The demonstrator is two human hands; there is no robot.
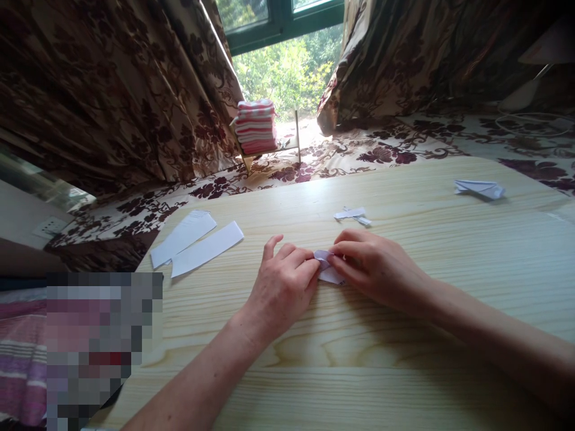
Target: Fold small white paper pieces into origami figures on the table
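Pale wooden tabletop (404, 335) carries a small folded paper piece (327, 268), light and easily creased, pinched at its edges between left hand (281, 290) and right hand (381, 269).

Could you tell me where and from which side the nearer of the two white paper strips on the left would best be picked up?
Probably at the nearer paper strip's left end, from the table's left edge: it lies flat, that end lies nearest the edge, and the other strip flanks its far side.
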